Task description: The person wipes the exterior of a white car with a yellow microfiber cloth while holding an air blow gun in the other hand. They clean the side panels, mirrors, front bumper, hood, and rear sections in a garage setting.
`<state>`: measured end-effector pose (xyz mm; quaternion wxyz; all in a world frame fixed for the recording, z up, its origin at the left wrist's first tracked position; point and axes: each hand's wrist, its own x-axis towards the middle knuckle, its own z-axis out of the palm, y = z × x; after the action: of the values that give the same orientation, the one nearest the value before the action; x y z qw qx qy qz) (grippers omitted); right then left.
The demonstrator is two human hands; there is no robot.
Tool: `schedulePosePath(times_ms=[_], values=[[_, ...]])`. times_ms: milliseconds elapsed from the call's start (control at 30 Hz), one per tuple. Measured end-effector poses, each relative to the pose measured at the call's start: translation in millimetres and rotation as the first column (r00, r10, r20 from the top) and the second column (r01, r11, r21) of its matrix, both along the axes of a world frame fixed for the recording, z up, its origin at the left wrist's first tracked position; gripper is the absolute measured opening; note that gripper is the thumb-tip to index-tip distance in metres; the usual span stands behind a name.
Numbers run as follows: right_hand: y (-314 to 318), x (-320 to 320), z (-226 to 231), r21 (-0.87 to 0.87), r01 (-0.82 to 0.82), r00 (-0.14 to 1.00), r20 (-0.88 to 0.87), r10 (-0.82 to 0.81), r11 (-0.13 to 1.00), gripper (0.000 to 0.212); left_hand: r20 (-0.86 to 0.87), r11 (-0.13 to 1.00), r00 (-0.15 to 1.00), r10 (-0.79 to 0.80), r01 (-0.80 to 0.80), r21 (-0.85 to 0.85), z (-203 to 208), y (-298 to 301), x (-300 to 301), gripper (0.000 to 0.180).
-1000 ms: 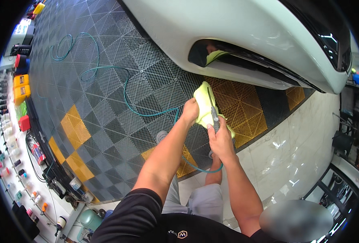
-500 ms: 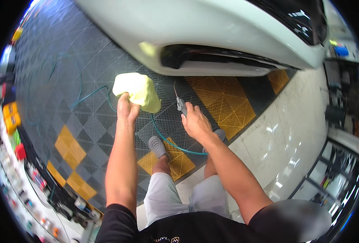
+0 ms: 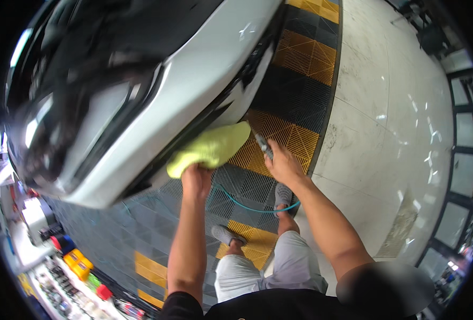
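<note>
The left hand (image 3: 195,180) grips a yellow-green cloth (image 3: 213,146) beside a white car (image 3: 204,74), contact unclear, while the right hand (image 3: 286,165) grasps a grey nozzled tool (image 3: 264,145), probably best kept off the bodywork.

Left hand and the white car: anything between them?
Yes. In the head view, a yellow-green cloth, held in the left hand, lies between it and the white car. Cloth-to-car contact: can't tell.

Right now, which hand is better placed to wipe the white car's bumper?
Probably the left hand: it holds the yellow-green cloth near the bumper; the right hand grips a blow gun, farther away.
</note>
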<state>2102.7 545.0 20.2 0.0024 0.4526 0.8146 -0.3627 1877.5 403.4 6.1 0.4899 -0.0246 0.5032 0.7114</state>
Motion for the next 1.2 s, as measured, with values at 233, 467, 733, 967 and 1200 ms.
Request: schedulePosePath(times_ms=[233,467,733,967,1200], values=[[67.2,50.3,72.9,-0.146,-0.127,0.887,-0.459,0.046,0.981,0.042,-0.928,0.972,0.368,0.052,-0.231,-0.037,162.7,65.8,47.4,0.027],[141.2,39.9,103.4,-0.156,-0.15,0.866,-0.497,0.053,0.976,0.039,-0.44,0.785,-0.723,-0.533,-0.229,-0.576,167.3,166.9,4.2,0.037],[232.9,31.9,110.8,-0.15,-0.049,0.893,-0.449,-0.024,0.988,0.035,-0.639,0.739,-0.57,-0.518,0.079,-0.669,173.6,232.1,14.4,0.024],[337.5,31.2,112.4,-0.145,-0.036,0.898,-0.439,-0.032,0.989,0.038,-0.58,0.719,-0.642,-0.501,0.064,-0.692,193.3,363.9,38.5,0.036],[479.4,31.9,108.2,-0.257,-0.071,0.886,-0.46,-0.058,0.964,0.04,-0.628,0.684,-0.461,-0.627,0.061,-0.727,182.6,503.4,53.8,0.04]])
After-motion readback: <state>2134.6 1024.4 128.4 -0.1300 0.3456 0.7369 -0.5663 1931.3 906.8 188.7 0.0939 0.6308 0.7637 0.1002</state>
